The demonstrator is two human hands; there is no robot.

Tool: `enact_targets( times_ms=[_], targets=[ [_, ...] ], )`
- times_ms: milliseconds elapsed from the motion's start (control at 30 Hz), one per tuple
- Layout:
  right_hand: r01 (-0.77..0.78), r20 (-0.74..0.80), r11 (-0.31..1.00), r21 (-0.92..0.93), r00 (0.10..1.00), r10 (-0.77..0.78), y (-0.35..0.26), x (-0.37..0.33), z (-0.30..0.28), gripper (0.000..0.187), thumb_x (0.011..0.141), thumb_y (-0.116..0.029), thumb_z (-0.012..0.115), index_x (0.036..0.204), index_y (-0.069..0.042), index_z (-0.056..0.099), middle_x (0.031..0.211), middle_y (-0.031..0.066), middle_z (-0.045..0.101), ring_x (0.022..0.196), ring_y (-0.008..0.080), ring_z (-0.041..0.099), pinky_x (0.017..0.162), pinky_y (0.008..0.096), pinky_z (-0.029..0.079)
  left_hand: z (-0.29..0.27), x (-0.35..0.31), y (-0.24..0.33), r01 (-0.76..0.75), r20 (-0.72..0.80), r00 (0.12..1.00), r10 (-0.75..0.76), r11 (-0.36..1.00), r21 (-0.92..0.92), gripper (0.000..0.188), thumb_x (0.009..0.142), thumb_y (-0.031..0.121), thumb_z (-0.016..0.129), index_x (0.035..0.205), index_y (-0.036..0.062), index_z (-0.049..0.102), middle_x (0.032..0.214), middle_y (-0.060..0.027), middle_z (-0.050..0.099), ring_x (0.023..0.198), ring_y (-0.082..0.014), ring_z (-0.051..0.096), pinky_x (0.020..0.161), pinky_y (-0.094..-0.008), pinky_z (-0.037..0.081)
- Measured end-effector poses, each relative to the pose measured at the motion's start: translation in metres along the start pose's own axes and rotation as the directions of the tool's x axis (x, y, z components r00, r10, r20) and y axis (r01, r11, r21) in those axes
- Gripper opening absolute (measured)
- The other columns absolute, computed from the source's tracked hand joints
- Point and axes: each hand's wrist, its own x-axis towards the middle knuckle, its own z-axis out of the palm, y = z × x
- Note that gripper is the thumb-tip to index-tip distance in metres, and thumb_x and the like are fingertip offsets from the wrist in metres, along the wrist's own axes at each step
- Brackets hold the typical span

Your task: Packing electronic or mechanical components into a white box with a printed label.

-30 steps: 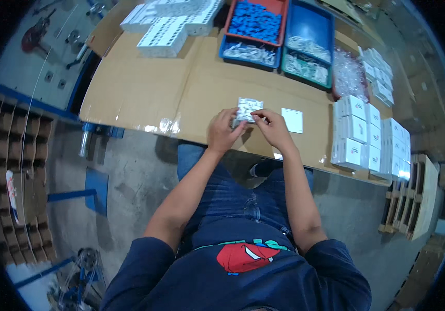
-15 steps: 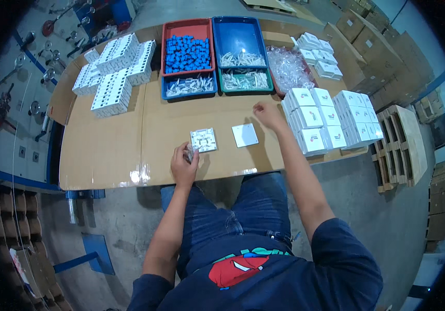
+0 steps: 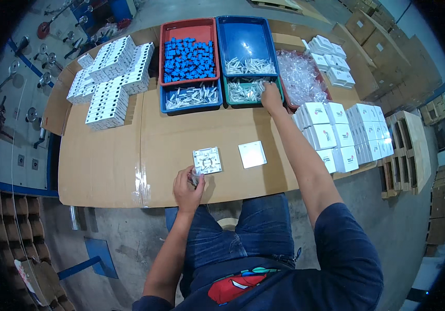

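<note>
My left hand [image 3: 187,191] is closed around a small clear plastic packet [image 3: 195,179], by the near left corner of a white square plate [image 3: 207,160] with its moulded inner side up. A second white square plate [image 3: 252,155], smooth and flat, lies to the right of it. My right hand [image 3: 271,97] reaches over the right side of the green tray [image 3: 248,105], its fingers bent down among small clear and whitish packets [image 3: 244,92]. What those fingertips pinch, if anything, is hidden.
Behind stand a red tray [image 3: 187,26] of blue plastic parts and two blue trays [image 3: 246,39] with small whitish pieces. Clear plastic bags [image 3: 300,76] fill a container at the right. Stacked white boxes [image 3: 318,122] flank the right side; white units [image 3: 109,106] are stacked left.
My right hand has moved forward from beside the smooth plate into the green tray. The left hand keeps its packet beside the moulded plate. The whole view has shifted slightly.
</note>
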Motion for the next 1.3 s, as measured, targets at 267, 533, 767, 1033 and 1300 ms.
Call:
enact_targets(
  times_ms=[267, 533, 767, 1033, 1300],
  targets=[
    [0.132, 0.026, 0.939, 0.318, 0.989, -0.147, -0.023, 0.012, 0.001, 0.029, 0.082, -0.011, 0.080, 0.111, -0.010, 0.073, 0.097, 0.0157, 0.071, 0.084, 0.0328, 0.069, 0.079, 0.0420, 0.054, -0.002, 0.002, 0.005, 0.002, 0.036, 0.999, -0.003, 0.999, 0.045, 0.037, 0.081, 0.012, 0.081, 0.114, 0.0042, 0.067, 0.100, -0.0111, 0.068, 0.084, -0.0276, 0.066, 0.076, -0.0394, 0.053],
    [-0.009, 0.043, 0.948, 0.319, 0.999, -0.005, -0.018, 0.020, -0.022, 0.024, 0.087, -0.008, 0.074, 0.110, -0.003, 0.070, 0.094, 0.0220, 0.074, 0.091, 0.0393, 0.072, 0.080, 0.0450, 0.056, -0.002, 0.001, 0.004, 0.004, 0.029, 1.000, -0.005, 0.999, 0.054, 0.038, 0.080, 0.011, 0.081, 0.114, 0.0033, 0.067, 0.101, -0.0116, 0.068, 0.087, -0.0277, 0.065, 0.078, -0.0388, 0.053],
    [-0.179, 0.149, 0.912, 0.368, 0.980, 0.132, -0.018, 0.021, -0.037, 0.019, 0.088, -0.009, 0.073, 0.106, -0.002, 0.071, 0.092, 0.0196, 0.076, 0.089, 0.0342, 0.074, 0.079, 0.0425, 0.056, -0.005, -0.001, 0.004, -0.009, 0.028, 1.000, 0.008, 0.999, 0.037, 0.037, 0.082, 0.009, 0.081, 0.116, 0.0015, 0.066, 0.102, -0.0119, 0.067, 0.087, -0.0262, 0.065, 0.077, -0.0367, 0.053],
    [-0.213, 0.170, 0.855, 0.473, 0.974, 0.148, 0.019, 0.025, -0.037, 0.016, 0.087, -0.011, 0.074, 0.102, -0.004, 0.076, 0.096, 0.0180, 0.076, 0.090, 0.0330, 0.075, 0.081, 0.0407, 0.057, -0.001, 0.004, 0.009, -0.049, 0.034, 0.998, 0.048, 0.998, 0.037, 0.036, 0.085, 0.008, 0.080, 0.116, -0.0002, 0.066, 0.103, -0.0128, 0.066, 0.088, -0.0253, 0.065, 0.078, -0.0354, 0.054],
    [-0.108, 0.022, 0.976, 0.189, 0.994, 0.106, 0.014, 0.023, -0.051, 0.019, 0.085, -0.014, 0.079, 0.100, -0.001, 0.076, 0.094, 0.0205, 0.075, 0.085, 0.0346, 0.074, 0.080, 0.0416, 0.058, -0.002, 0.001, 0.005, -0.074, 0.006, 0.997, 0.074, 0.996, 0.050, 0.037, 0.085, 0.008, 0.081, 0.118, 0.0000, 0.066, 0.102, -0.0121, 0.066, 0.087, -0.0241, 0.066, 0.077, -0.0343, 0.054]
  ],
)
